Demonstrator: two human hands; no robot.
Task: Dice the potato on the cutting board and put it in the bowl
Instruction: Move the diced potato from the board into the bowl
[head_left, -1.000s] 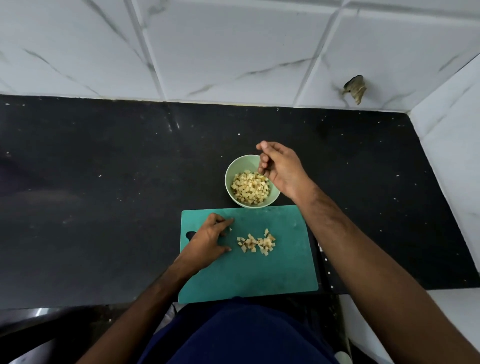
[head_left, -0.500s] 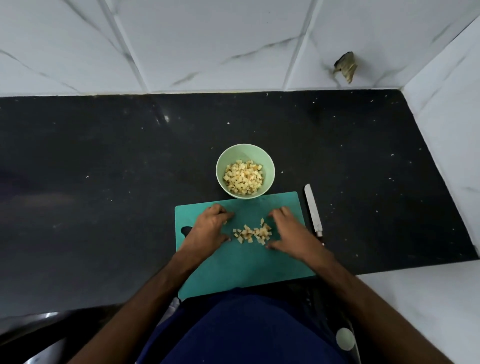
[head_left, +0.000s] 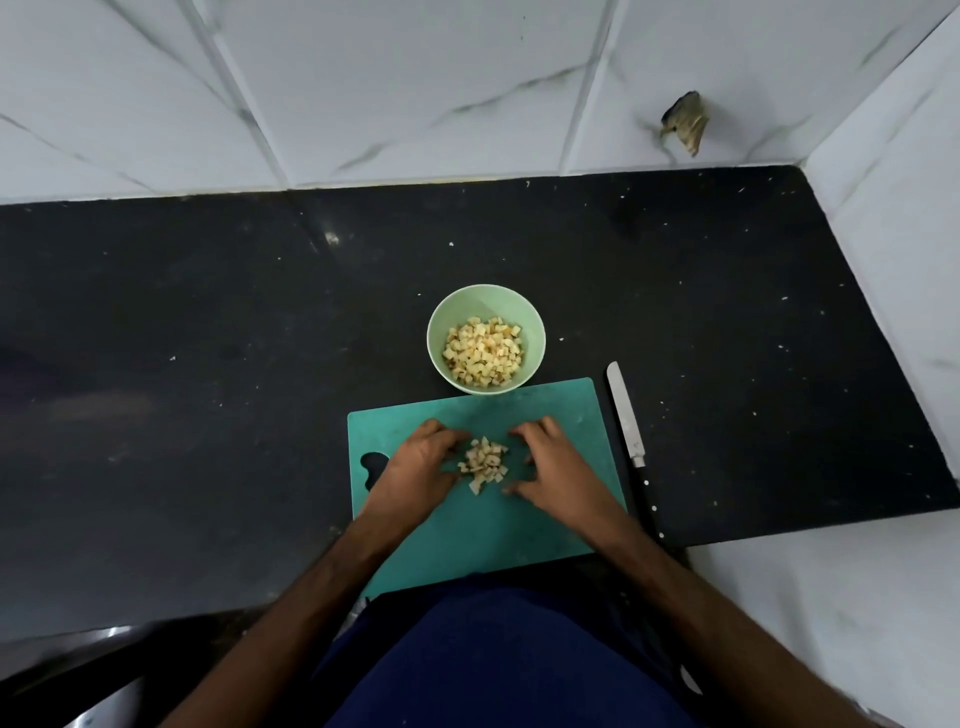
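A: Two heaps of diced potato show in the head view. One small pile of pale yellow cubes (head_left: 484, 461) lies on the teal cutting board (head_left: 467, 530), a flat rectangle with rounded corners, a matte scuffed face and a cut-out grip hole near its left edge. The bigger heap (head_left: 483, 352) fills the bottom of a round, smooth, pale green bowl (head_left: 439, 332).

B: Where does the bowl stand?

A: On the desk (head_left: 208, 364), at the board's far edge and touching or just overlapping it. The desk is a dark, polished stone slab with tiny white flecks. Behind it and to the right rise white marble-look wall tiles (head_left: 415, 78) with grey veins.

B: How do the cubes on the board look?

A: Small, blocky, roughly even, cream to light yellow, bunched close with one or two loose at the near side.

B: And the hands?

A: The left hand (head_left: 415, 467) lies palm down on the board at the pile's left, fingers bent loosely, their tips at the cubes. The right hand (head_left: 558, 467) mirrors it on the right, fingers spread and arched, tips on the board just beside the pile. Neither hand grips anything; both bracket the heap. Both forearms are bare and reach in from the lower edge, above a dark blue garment (head_left: 493, 665).

B: Anything else?

A: A knife (head_left: 626, 415) lies on the desk just right of the board, its pale blade pointing away from the person, its dark riveted handle partly hidden behind the right forearm.
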